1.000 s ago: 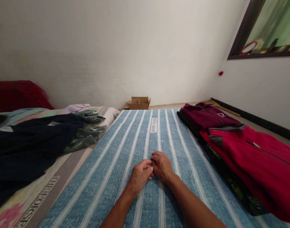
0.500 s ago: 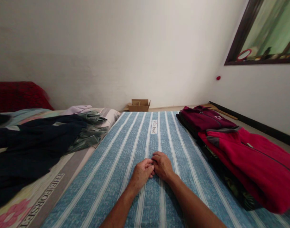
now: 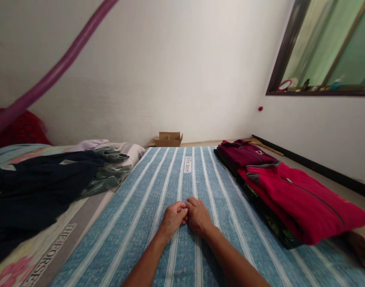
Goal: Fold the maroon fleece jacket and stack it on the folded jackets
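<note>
My left hand (image 3: 173, 215) and my right hand (image 3: 198, 214) rest together on a blue-and-white striped sheet (image 3: 134, 215). Their fingertips touch, with the fingers curled in and closed. No object shows in either one. To the right of my hands is a stack of folded clothes, with a red fleece jacket (image 3: 302, 199) on top at the near end and a maroon garment (image 3: 245, 153) behind it. Dark patterned cloth (image 3: 269, 217) lies under the red jacket.
At left, a dark navy garment (image 3: 45, 179) and grey-green clothing (image 3: 113, 173) lie spread on a floral sheet (image 3: 55, 239). A cardboard box (image 3: 169, 138) stands beyond the far edge. Across the upper left runs a blurred purple tube-like thing (image 3: 57, 71). A window (image 3: 322, 48) is at right.
The view has turned slightly, so the scene sits a little lower and further left. A purple tube-like thing has come into the upper left. My hands stay together in the same pose.
</note>
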`<state>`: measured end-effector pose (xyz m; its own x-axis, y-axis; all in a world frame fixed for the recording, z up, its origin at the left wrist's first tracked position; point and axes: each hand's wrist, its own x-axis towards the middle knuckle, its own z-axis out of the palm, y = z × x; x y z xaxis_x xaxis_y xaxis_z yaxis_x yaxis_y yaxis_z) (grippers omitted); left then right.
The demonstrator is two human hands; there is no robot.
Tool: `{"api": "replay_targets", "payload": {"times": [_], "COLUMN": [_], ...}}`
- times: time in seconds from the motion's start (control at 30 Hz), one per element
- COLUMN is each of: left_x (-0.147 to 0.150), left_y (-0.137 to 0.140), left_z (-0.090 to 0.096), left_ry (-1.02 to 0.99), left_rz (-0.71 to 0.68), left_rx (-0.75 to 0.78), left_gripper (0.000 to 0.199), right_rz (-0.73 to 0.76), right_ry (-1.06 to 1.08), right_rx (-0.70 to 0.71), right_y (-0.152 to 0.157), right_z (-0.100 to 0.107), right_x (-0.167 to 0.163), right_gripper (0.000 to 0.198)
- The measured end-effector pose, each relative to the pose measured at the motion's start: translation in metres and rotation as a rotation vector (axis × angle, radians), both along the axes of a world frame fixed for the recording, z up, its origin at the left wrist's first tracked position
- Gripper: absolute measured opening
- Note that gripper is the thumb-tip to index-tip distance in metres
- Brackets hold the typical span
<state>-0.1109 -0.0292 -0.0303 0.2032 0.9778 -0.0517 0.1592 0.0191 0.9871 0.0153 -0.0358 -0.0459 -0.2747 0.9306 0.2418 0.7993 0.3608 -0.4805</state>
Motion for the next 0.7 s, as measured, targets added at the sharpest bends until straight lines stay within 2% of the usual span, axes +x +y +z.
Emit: {"api": "replay_targets", "payload": {"times": [0.33,0.7], "left_x": [-0.002,-0.001], "left_y": [0.001,-0.004], "left_z": [0.001,0.0], "left_ry": [-0.004,-0.024], "left_rz": [0.009,0.018], "left_rx": [0.019,0.024], "left_gripper": [0.023,0.018], "right_rz": [-0.036,-0.065], "right_ry": [-0.064,-0.077], "right_rx": [-0.086,-0.026], "right_y": [-0.022,-0.027], "right_z": [0.002,-0.003], "right_x": [-0.003,-0.003], "right_gripper": [0.045,0.044]}}
